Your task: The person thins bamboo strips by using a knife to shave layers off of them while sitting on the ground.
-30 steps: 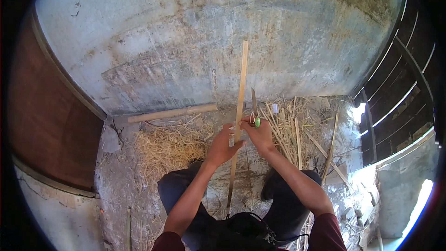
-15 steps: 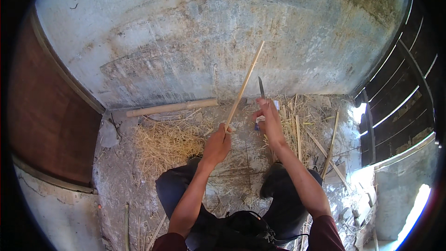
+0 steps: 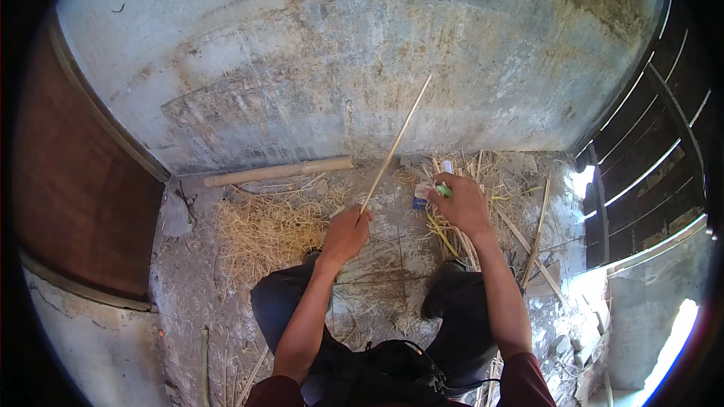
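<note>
Two hands are busy here, low over a dusty concrete floor point(image 3: 392, 256) at the foot of a stained wall point(image 3: 339, 53). The left hand point(image 3: 345, 232) is closed around the lower end of a thin bamboo strip point(image 3: 396, 143); the strip rises from this hand up and to the right, so its long axis is a slant, and its free tip stands in front of the wall. The right hand point(image 3: 461, 203) is to the right of the strip and a little higher in the picture, well apart from it, with the fingers curled over a small green-handled tool point(image 3: 443, 191); it seems to be a knife, but the blade is hidden, so I cannot be sure. So the left hand is the one on the strip, and the strip lies to the left of the right hand. Under the right hand there is a loose bundle of split bamboo strips point(image 3: 483, 203) on the floor. A heap of pale shavings point(image 3: 264, 230) lies left of the left hand, and a thick bamboo pole point(image 3: 279, 172) lies along the wall behind it. No container is visible.
</note>
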### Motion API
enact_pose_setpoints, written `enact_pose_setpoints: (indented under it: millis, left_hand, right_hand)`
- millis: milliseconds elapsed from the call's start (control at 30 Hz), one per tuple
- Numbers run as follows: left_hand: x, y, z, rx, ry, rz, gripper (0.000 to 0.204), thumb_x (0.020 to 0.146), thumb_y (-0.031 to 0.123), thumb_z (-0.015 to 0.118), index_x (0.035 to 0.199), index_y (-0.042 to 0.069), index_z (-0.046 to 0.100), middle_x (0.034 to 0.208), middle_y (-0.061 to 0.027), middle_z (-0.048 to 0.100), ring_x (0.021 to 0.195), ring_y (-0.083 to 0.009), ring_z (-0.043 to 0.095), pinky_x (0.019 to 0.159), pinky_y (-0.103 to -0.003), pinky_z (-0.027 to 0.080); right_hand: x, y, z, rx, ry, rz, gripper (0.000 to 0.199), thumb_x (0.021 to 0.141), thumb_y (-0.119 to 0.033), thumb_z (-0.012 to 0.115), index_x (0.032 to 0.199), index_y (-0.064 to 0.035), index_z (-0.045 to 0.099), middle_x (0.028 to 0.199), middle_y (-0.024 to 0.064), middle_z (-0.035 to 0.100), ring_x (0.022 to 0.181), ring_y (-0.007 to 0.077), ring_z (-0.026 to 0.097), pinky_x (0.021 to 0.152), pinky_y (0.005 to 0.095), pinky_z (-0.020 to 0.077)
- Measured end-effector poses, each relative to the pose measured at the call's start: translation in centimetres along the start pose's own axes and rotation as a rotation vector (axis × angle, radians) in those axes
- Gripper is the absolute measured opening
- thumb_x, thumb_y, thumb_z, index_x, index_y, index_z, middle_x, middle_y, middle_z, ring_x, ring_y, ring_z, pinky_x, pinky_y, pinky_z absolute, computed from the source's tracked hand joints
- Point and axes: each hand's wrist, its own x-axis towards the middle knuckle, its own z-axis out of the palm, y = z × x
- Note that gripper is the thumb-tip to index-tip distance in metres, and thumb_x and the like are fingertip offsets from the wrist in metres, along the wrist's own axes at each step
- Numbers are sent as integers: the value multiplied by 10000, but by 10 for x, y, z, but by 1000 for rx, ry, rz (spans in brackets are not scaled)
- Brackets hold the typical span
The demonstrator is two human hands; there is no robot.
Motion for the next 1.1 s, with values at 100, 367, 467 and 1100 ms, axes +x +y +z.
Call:
enact_pose_setpoints:
  millis: [100,367,467,1100]
  left_hand:
    - [3,0,2,-83,-34,-71,347,1108,282,460,1038,37,695,754,-162,655,704,-368,643,686,-507,469]
    - [1,-1,-2,-65,-43,-68,343,1110,296,460,1052,51,693,740,-117,622,685,-296,620,643,-460,465]
    - [1,-1,-1,-60,-32,-53,339,1102,288,463,1038,49,695,752,-157,647,718,-368,642,695,-508,470]
    - [-3,4,-5,-10,-38,-82,374,1099,312,482,1063,22,714,786,-207,690,725,-415,667,738,-536,496]
  right_hand:
    - [-5,10,13,8,168,-94,459,907,-415,811,1228,-131,647,986,191,760,995,428,740,875,532,570]
    - [1,-13,-14,159,-102,62,556,854,-445,877,1201,-79,643,1024,220,751,978,392,741,880,488,556]
    - [-2,-5,-2,101,-8,-70,575,858,-494,858,1210,-89,651,1017,211,753,984,390,739,858,491,556]
    - [0,20,-1,-38,-177,23,512,906,-438,810,1286,-104,727,1058,175,793,1095,347,747,922,444,565]
